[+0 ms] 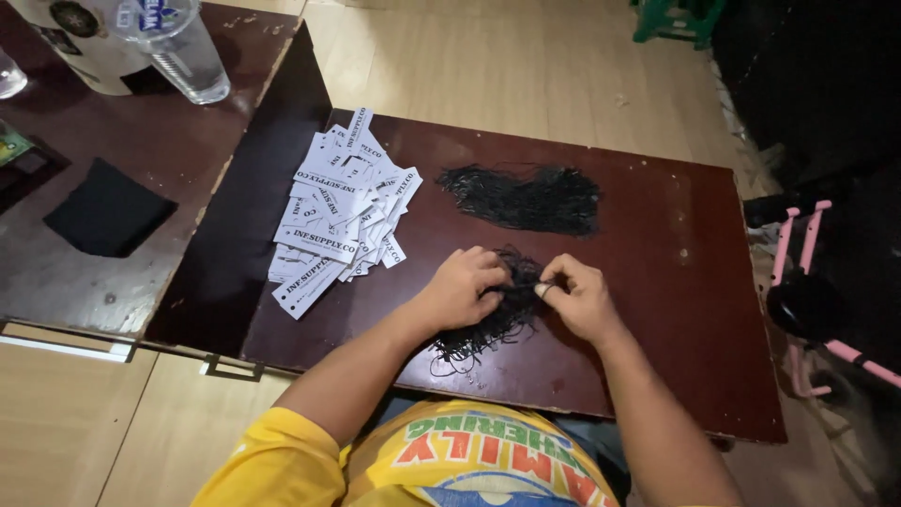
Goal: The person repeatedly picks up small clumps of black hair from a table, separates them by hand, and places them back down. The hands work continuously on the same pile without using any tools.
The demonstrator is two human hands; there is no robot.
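Left hand [462, 286] curled over a tangle of black strings [488, 324] near the front edge of the dark brown surface [657, 310], fingers [488, 272] bent and pinched into the threads. Right hand [580, 299] just beside, fingers narrowed on strands of the same tangle. Farther back, a second heap of black strings [526, 199]; to the left, a pile of white paper tags [340, 211].
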